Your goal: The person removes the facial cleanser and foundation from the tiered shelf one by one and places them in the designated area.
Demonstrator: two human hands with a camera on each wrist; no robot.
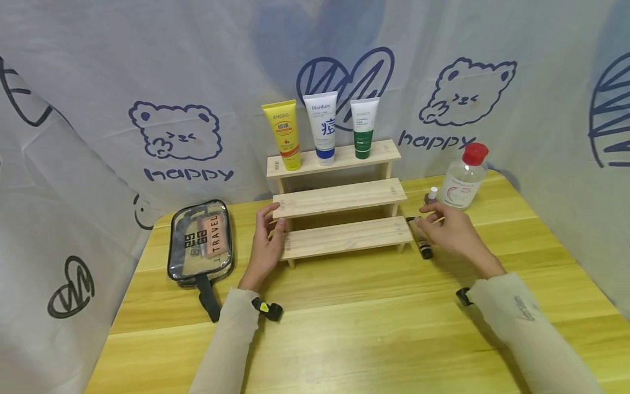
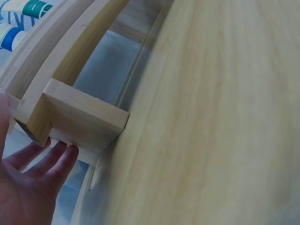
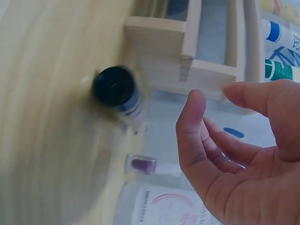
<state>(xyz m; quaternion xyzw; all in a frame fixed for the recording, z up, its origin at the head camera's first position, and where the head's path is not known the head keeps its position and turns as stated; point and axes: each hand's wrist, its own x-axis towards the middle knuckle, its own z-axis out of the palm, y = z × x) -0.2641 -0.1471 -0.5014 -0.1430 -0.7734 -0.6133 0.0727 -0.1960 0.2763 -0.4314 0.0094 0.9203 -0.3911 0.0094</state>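
A three-step wooden shelf (image 1: 344, 236) stands at the back of the table. On its top step, a yellow tube (image 1: 284, 134), a white-and-blue tube (image 1: 322, 126) and a white-and-green tube (image 1: 363, 128) stand upright on their caps. My left hand (image 1: 267, 246) touches the shelf's left end; in the left wrist view its fingertips (image 2: 70, 149) rest against the end support. To the shelf's right, my right hand (image 1: 453, 232) hovers with thumb and forefinger apart, holding nothing. A dark tube with a black cap (image 3: 115, 86) lies on the table below that hand, partly hidden in the head view.
Behind the right hand are a small white-capped bottle (image 1: 431, 196) and a large clear bottle with a red cap (image 1: 462, 178). A clear, black-edged travel pouch (image 1: 200, 241) lies left of the shelf, its black strap toward the front. A printed white cloth (image 1: 74, 164) hangs behind the table.
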